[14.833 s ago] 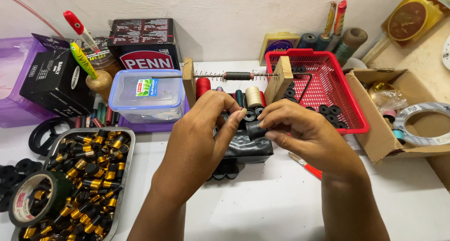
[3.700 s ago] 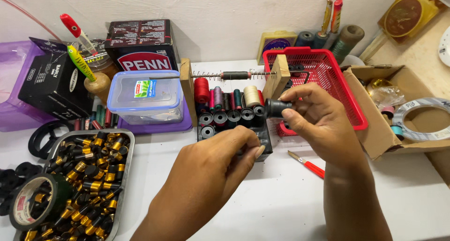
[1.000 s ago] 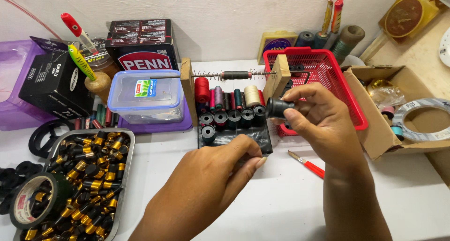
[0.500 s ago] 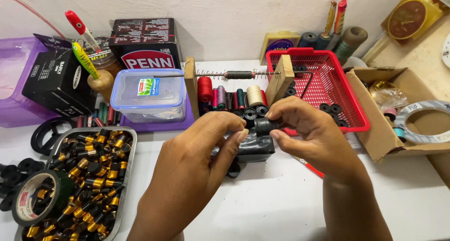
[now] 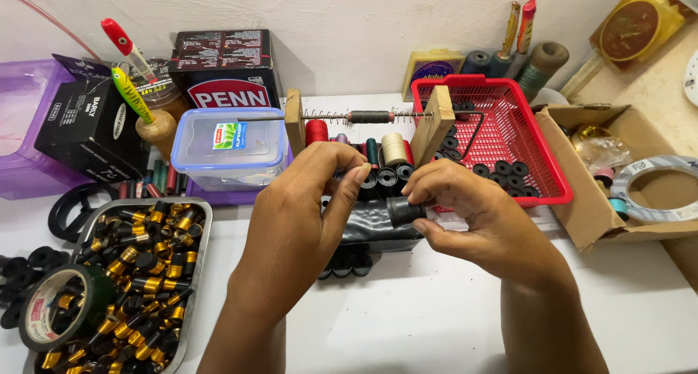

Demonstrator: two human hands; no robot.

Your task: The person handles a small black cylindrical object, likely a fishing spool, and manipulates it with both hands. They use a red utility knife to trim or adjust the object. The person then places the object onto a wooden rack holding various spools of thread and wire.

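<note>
- Right hand (image 5: pixel 476 221): thumb and fingers pinched round a small black spool (image 5: pixel 403 211), held just above the table (image 5: pixel 451 308), in front of the wooden rack (image 5: pixel 436 123).
- Left hand (image 5: pixel 305 214): fingers curled, tips drawn together just left of the spool; whether they touch it or grip something fine cannot be told.
- Black sheet (image 5: pixel 371 225): glossy piece lying directly under both hands, with a few black spools showing at its near edge.
- Rack: two wooden uprights joined by a rod carrying a spring (one dark spool sits on the rod). Behind the hands, a row of thread spools (image 5: pixel 385 152) in red, green, cream and black.
- Red basket (image 5: pixel 502 138): right of the rack, touching its right upright; several black spools lie inside.
- Clear tub (image 5: pixel 231 147): lidded, left of the rack, resting on a purple tray.
- Metal tray (image 5: pixel 142 272): front left, packed with black-and-gold spools.
- Tape roll (image 5: pixel 54 308): dark, lying at the tray's left edge.
- Cardboard box (image 5: pixel 618 192): far right, open, with a ring of tape on it.
- Lures (image 5: pixel 127 69): one red-and-white, one green-yellow, standing upright in a jar back left, beside dark boxes.
</note>
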